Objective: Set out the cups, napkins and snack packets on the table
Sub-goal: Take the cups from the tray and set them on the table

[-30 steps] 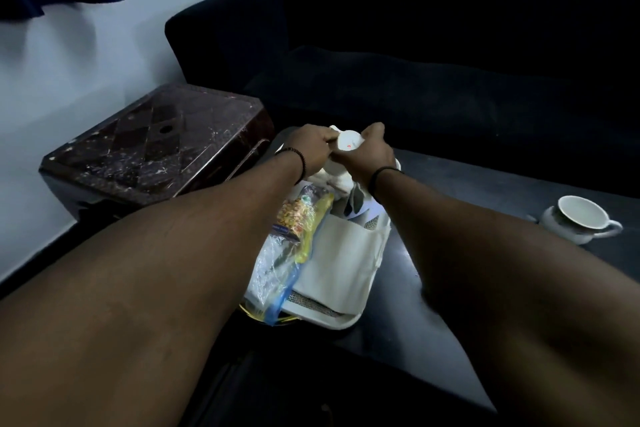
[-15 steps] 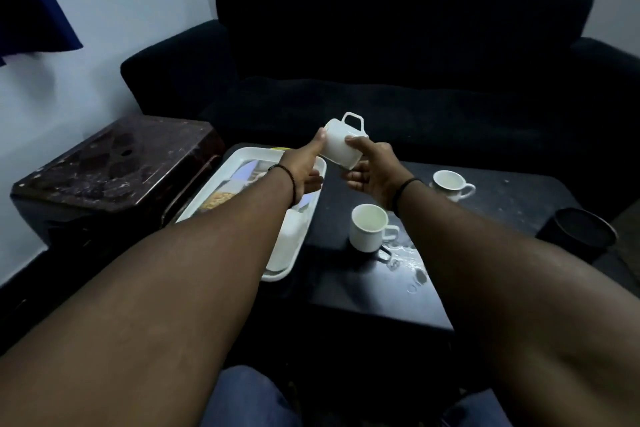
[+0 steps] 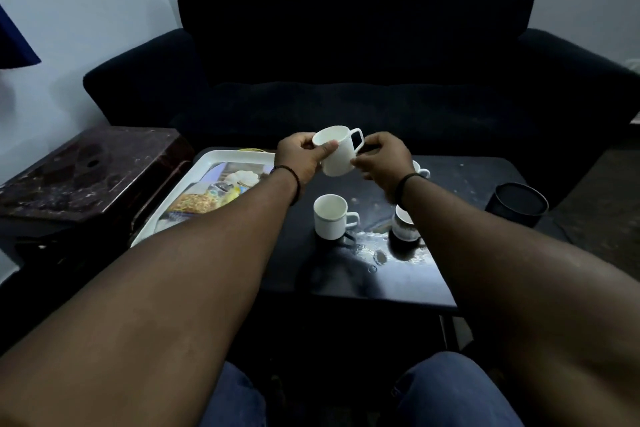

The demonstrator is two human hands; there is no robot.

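Midair above a dark coffee table (image 3: 478, 180), a white mug (image 3: 337, 152) is held tilted between a person's 2 bare hands, its mouth tipped toward the camera and its squared handle pointing right. The left hand (image 3: 300, 158) pinches the rim, thumb on the lip and fingers curled behind the wall; the right hand (image 3: 386, 159) closes lightly on the lower body just beside the handle. Below, 2 more cups stand on the tabletop: a white cup (image 3: 331, 216) near the centre and a second cup (image 3: 404, 226) partly hidden by the right forearm, with a third (image 3: 420, 170) peeking out behind the right wrist. A wet patch (image 3: 375, 246) glistens between them. The white tray (image 3: 214, 163) at left holds snack packets (image 3: 204, 201) and folded napkins, none yet set out. The mug looks rigid, light and smooth-glazed, likely breakable and slick near moisture, so the handle or a full wrap around the body seems the surer hold than the rim. No brand, label or writing is legible on the mug or packets in this dim light.
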